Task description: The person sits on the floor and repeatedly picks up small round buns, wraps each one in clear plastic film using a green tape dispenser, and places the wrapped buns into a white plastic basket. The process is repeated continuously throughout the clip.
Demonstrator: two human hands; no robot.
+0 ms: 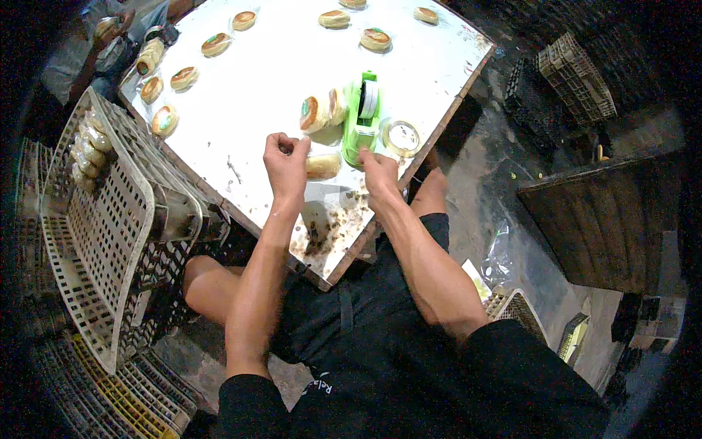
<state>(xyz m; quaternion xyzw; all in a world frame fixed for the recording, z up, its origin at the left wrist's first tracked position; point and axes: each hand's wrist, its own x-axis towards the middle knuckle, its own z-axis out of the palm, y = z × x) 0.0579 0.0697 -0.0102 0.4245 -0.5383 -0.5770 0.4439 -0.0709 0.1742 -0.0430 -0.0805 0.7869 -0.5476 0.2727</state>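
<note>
A bright green tape dispenser [360, 121] with a roll of tape in it stands on the white table [256, 95]. My right hand [380, 175] is closed at its near end, fingers against the green body. To its left my left hand [286, 167] is raised with thumb and fingers pinched together; what they hold, if anything, is hidden. Between my hands lies a pale pastry [323, 167], seemingly in clear wrap. Just beyond stands a short row of round, brown-topped pastries [313, 115], touching side by side. A loose roll of clear tape [401, 138] lies right of the dispenser.
Several more round pastries [216, 44] are scattered over the table's far and left parts. A pale plastic crate [110, 219] holding bagged pastries [89, 154] stands at the left. Another person's hand and arm [99, 47] show at the far left. More crates [578, 80] stand at right.
</note>
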